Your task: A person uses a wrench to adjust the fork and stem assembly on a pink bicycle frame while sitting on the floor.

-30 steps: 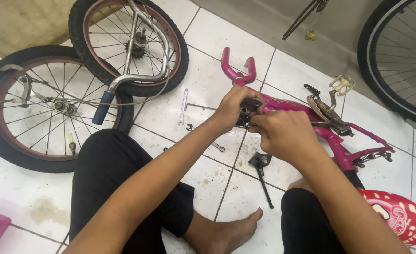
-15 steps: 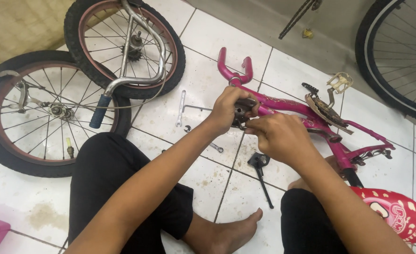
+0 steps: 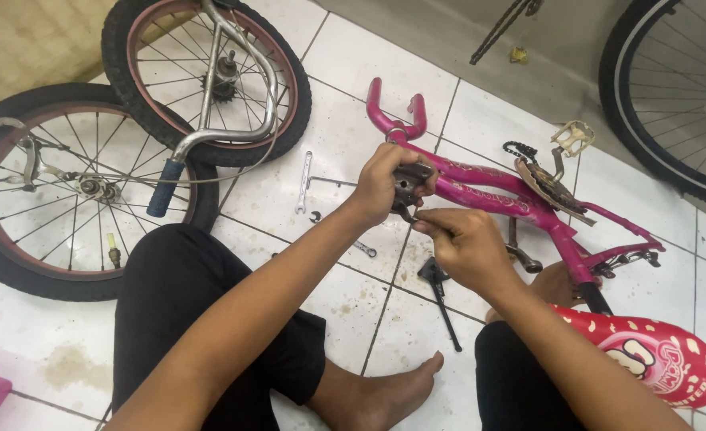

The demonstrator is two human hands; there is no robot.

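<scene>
Head view. The person sits on a white tiled floor (image 3: 345, 64) with a pink bicycle frame (image 3: 496, 195) lying across the tiles ahead of the knees.

The left hand (image 3: 385, 187) is clenched around a small dark metal part (image 3: 409, 187) held against the frame's upper tube, just below the forked end (image 3: 393, 120). The part shows between thumb and fingers, with its lower tip projecting beneath the hand.

The right hand (image 3: 465, 243) sits just below and to the right of the left, its fingertips pinched together and touching the lower tip of that same dark part. Whether something small lies in the pinch cannot be told.

On the floor near the left hand lie a silver spanner (image 3: 303, 182) and a smaller wrench (image 3: 363, 249). A black kickstand (image 3: 441, 295) lies below the right hand.

Two loose wheels (image 3: 74, 191) rest to the left, with a chrome handlebar (image 3: 217, 120) laid over them. A red mudguard (image 3: 656, 355) lies at lower right.
</scene>
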